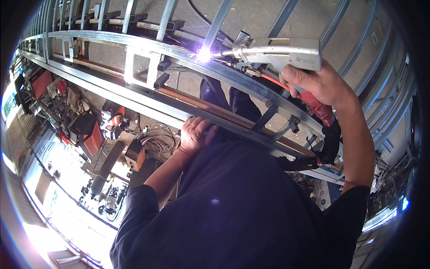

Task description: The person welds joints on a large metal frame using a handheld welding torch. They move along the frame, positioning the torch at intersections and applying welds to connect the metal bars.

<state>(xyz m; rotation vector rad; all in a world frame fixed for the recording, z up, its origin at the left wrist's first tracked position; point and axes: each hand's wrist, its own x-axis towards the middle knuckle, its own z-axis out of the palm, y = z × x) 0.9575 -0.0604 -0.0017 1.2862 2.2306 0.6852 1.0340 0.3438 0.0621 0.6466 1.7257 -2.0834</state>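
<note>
My right hand point(312, 80) is wrapped around the handle of a silver Jasic handheld welding gun point(275, 50), its grip end bound in red tape. From the nozzle comes a bright welding arc point(204, 54), with sparks, where an upright steel bar point(218, 23) meets a long square-tube rail point(235, 75). The glare hides the joint itself. Lower down, my left hand point(196, 134) rests on the near steel rail point(161, 109), fingers curled over its edge. An orange hose point(273, 82) runs below the gun to my right hand.
Parallel steel bars point(356, 43) span the far side above a concrete floor point(258, 16). A black cable sleeve point(331, 144) hangs from the gun over the frame at right. Left of me are coiled cables point(161, 138), an orange-fronted machine point(92, 139) and a metal box point(135, 154).
</note>
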